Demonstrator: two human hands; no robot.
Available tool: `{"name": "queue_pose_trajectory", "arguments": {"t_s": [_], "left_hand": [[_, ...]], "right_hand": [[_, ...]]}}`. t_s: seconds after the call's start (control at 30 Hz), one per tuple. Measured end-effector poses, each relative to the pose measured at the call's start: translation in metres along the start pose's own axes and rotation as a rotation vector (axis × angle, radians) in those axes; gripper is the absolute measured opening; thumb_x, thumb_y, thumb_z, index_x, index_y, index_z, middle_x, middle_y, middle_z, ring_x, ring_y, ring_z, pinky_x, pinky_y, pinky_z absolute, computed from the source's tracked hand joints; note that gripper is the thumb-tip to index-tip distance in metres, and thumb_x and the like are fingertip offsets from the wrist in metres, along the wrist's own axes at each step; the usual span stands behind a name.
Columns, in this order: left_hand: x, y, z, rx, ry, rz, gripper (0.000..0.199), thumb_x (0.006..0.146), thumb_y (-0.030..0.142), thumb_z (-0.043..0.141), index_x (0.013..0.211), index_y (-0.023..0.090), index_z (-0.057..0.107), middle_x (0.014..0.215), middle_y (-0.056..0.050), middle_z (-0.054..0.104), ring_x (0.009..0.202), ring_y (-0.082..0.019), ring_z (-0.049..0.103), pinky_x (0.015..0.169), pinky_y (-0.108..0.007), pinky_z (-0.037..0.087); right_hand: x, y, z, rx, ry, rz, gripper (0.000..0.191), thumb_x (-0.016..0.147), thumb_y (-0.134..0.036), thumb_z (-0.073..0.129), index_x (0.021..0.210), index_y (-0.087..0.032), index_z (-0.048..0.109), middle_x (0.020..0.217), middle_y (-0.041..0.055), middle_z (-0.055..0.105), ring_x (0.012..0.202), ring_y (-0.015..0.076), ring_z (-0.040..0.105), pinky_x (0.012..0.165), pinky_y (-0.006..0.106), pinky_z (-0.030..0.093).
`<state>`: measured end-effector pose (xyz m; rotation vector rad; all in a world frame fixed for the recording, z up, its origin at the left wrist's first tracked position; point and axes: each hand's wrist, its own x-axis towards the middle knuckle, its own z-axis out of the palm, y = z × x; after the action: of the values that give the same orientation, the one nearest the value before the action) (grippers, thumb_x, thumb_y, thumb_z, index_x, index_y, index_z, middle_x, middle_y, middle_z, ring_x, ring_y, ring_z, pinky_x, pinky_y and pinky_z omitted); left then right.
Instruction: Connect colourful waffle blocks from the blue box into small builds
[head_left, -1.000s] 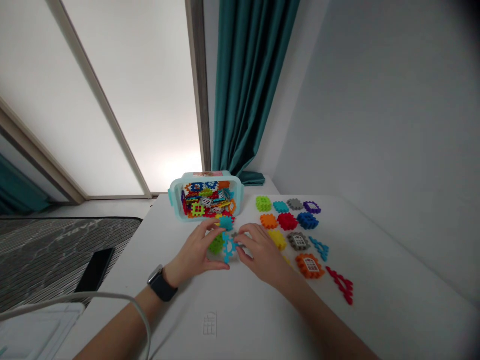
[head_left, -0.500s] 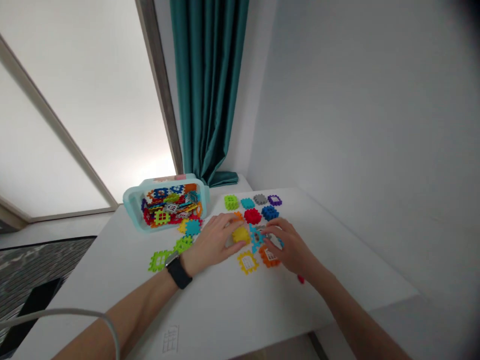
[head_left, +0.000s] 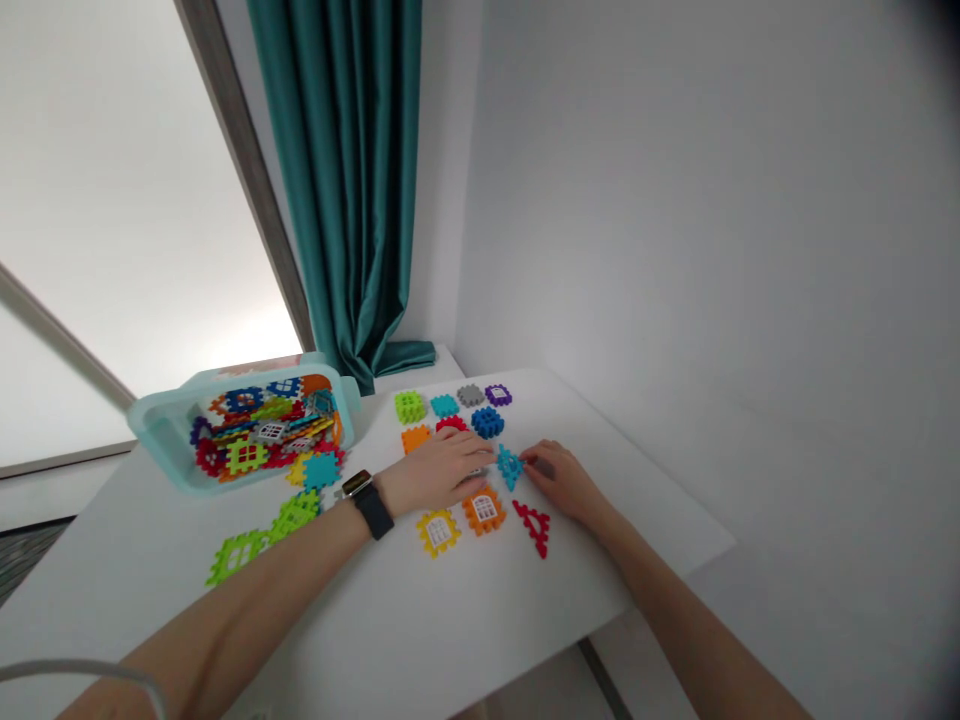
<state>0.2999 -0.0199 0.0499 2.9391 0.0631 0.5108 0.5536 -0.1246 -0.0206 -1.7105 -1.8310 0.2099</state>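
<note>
A light-blue toothed building tile (head_left: 509, 467), pointed in outline, lies between my two hands on the table. The fingertips of my right hand (head_left: 561, 482) pinch its right edge. My left hand (head_left: 446, 468) reaches in from the other side, fingers stretched out and their tips close to the tile's left edge; whether they touch it I cannot tell. Beneath this hand, other tiles are mostly hidden. Just in front lie an orange window tile (head_left: 484, 510) and a yellow window tile (head_left: 438, 533). A red triangular tile (head_left: 534, 527) rests near my right wrist.
A pale-blue bin (head_left: 169, 440) full of mixed tiles stands at the back left. Green tiles (head_left: 238, 557) lie near my left forearm. Behind my hands are dark-blue (head_left: 487, 422), purple (head_left: 498, 395), grey (head_left: 471, 395) and lime-green (head_left: 410, 406) tiles. A wall (head_left: 637, 250) rises at the right.
The view has swung right. My left hand has gone from the yellow tiles toward the light-blue tile. My right hand has shifted to that tile's right edge, uncovering the red triangular tile.
</note>
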Motion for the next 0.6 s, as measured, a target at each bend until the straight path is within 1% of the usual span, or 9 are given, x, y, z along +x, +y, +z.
{"name": "queue_pose_trajectory", "arguments": {"t_s": [0.2,0.33,0.43,0.6], "left_hand": [[0.02,0.0,0.014,0.057,-0.062,0.067,0.035,0.094,0.018,0.048,0.127,0.021,0.059,0.126,-0.008,0.065,0.119,-0.023,0.057,0.105,-0.04,0.038],[0.025,0.001,0.02,0.106,-0.128,0.081,0.035,0.092,0.023,0.05,0.126,0.024,0.059,0.127,-0.007,0.064,0.119,-0.024,0.056,0.106,-0.04,0.035],[0.026,0.001,0.023,0.132,-0.173,0.083,0.031,0.092,0.026,0.051,0.121,0.024,0.061,0.128,-0.007,0.063,0.117,-0.025,0.056,0.106,-0.041,0.034],[0.025,-0.001,0.026,0.107,-0.198,0.075,0.034,0.092,0.033,0.054,0.124,0.025,0.061,0.127,-0.007,0.064,0.115,-0.025,0.059,0.107,-0.042,0.032]], "right_hand": [[0.007,0.006,-0.003,-0.014,-0.084,-0.005,0.018,0.091,-0.026,0.056,0.095,-0.02,0.073,0.094,0.0075,0.071,0.093,0.0238,0.062,0.089,0.041,0.047],[0.011,0.008,-0.005,-0.024,-0.11,-0.005,0.017,0.089,-0.022,0.058,0.093,-0.022,0.074,0.091,0.0073,0.071,0.09,0.023,0.062,0.086,0.038,0.047],[0.014,0.009,-0.004,-0.032,-0.11,-0.022,0.017,0.09,-0.022,0.059,0.093,-0.023,0.075,0.09,0.0069,0.07,0.09,0.0231,0.062,0.086,0.038,0.047],[0.014,0.011,-0.001,-0.069,-0.107,-0.044,0.017,0.09,-0.023,0.059,0.094,-0.024,0.075,0.09,0.0076,0.07,0.09,0.024,0.062,0.086,0.04,0.047]]}}
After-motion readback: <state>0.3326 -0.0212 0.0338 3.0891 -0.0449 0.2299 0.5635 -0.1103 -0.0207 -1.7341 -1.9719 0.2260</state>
